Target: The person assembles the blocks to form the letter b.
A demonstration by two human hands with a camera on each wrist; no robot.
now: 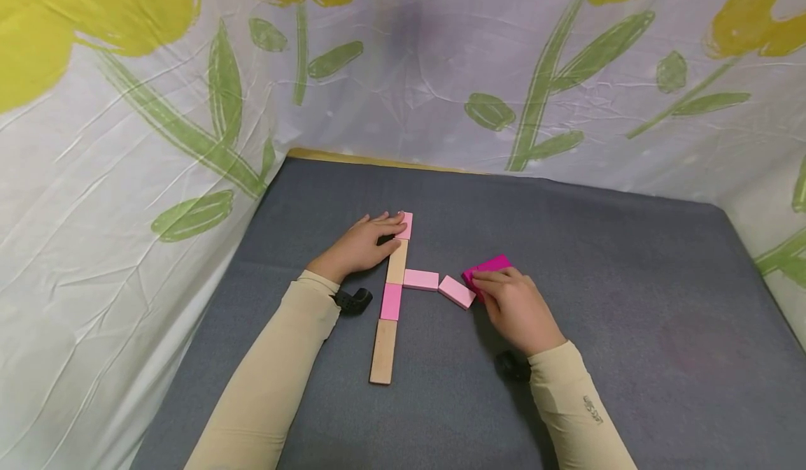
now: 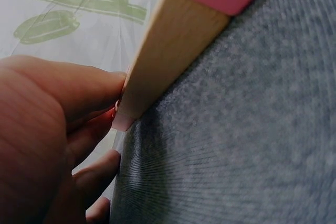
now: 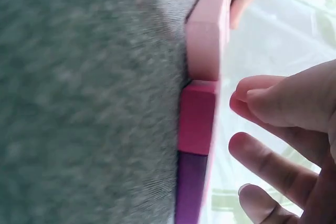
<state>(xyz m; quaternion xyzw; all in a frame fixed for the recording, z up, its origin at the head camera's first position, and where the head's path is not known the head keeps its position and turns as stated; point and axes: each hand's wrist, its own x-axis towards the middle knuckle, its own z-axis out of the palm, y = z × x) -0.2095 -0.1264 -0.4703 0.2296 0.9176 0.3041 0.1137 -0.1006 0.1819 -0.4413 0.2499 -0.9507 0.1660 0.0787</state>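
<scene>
Flat blocks form a line on the dark grey cloth: a light pink one [image 1: 406,226] at the far end, a plain wooden block [image 1: 396,261], a bright pink block [image 1: 390,302] and a longer wooden block [image 1: 383,352]. My left hand [image 1: 359,245] touches the line's far end from the left, fingers extended over the light pink block, thumb by the wooden one. From the line's middle a light pink block [image 1: 420,280] and an angled one [image 1: 457,292] branch right to magenta blocks [image 1: 494,264]. Loosely bent, the fingers of my right hand [image 1: 521,308] hover beside these, gripping nothing.
Grey cloth [image 1: 630,281] covers the table. A white curtain [image 1: 428,92] with yellow flowers and green leaves hangs behind and at the sides. Each wrist carries a small black camera, like the left one [image 1: 354,302].
</scene>
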